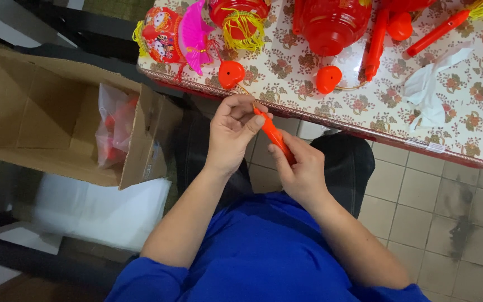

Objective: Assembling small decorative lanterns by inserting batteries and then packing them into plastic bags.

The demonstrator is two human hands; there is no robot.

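Person seen from above. Bright blue top [264, 251], plain cloth, no print or pattern visible. Short sleeves, ending above elbows; forearms bare. Dark trousers [342, 162], black or near black, smooth fabric, visible on both thighs. Left hand [231, 134] and right hand [303, 170] bare: no gloves, no rings, no watch, no bracelet visible. Fingernails short.
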